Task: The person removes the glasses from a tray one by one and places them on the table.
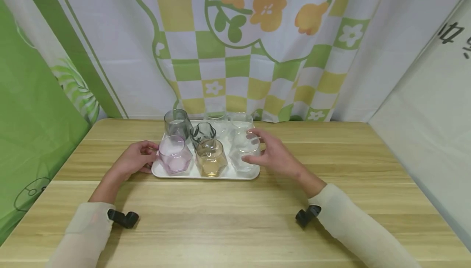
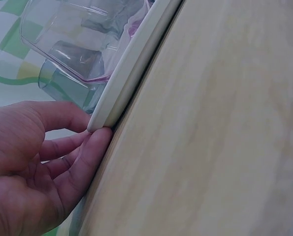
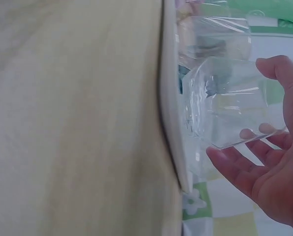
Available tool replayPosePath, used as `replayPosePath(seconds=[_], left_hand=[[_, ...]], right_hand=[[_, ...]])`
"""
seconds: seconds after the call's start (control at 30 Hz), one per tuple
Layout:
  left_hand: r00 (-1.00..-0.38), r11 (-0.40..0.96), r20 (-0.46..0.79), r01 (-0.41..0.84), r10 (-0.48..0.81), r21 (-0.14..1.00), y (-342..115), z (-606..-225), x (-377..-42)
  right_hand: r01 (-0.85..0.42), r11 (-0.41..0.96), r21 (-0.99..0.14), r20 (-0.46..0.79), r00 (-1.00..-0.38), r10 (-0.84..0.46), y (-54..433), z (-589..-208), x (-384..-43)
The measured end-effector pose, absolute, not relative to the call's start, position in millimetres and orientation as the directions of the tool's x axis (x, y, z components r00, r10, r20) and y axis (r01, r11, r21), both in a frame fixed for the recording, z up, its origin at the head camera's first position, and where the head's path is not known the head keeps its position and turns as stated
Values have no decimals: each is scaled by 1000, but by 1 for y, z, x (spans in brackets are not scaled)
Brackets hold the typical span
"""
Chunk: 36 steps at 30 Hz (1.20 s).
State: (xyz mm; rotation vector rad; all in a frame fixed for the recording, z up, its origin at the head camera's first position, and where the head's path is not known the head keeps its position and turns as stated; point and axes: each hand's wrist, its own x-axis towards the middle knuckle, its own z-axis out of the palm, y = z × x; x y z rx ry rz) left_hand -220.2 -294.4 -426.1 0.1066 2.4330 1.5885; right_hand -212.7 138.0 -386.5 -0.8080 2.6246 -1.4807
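A white tray (image 1: 220, 174) lies on the table, carrying several drinking glasses. My left hand (image 1: 137, 158) pinches the tray's left edge between thumb and fingers; the left wrist view shows this hand (image 2: 48, 152) right at the tray corner (image 2: 107, 105). At the tray's front right, my right hand (image 1: 274, 153) grips a clear glass (image 1: 244, 147), thumb near its rim and fingers around the far side. In the right wrist view the clear glass (image 3: 230, 103) lies between the thumb and fingers of that hand (image 3: 279, 167). A pink glass (image 1: 174, 157) stands beside the left hand, an amber glass (image 1: 211, 159) in the front middle.
Behind the front glasses stand a grey glass (image 1: 176, 124), a smaller dark grey glass (image 1: 202, 134) and further clear glasses (image 1: 241, 120). The wooden table (image 1: 220, 223) reaches back to a patterned curtain (image 1: 254, 71). Black wrist cameras (image 1: 124, 219) sit on both sleeves.
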Motion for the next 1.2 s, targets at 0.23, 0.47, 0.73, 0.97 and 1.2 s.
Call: replayPosePath(seconds=[0.23,0.47,0.73,0.97,1.2], left_hand=[[-971,402,-151,-66,185,913,-294,-429,-218],[-973,408,-146,-62,177,911,-293,-426,-217],[-973,405,-146,-63,176,912,-293,-425,-217],[-974,398,-142,-61,178,915,-295,-427,-219],[-974,404,-142,-59,176,913,-295,-428,-220]], right_hand=[[-372,452,-811,185,-896,-405,154,-368,-212],[-352,548,-759,165,-918,-361,174,-358,-217],[-317,619,-719,161,-942,-296,197,-354,-230],[-244,635,-733,128,-966,-223,212,-356,-242],[-198,642,-741,105,-978,-181,218,-362,-254]])
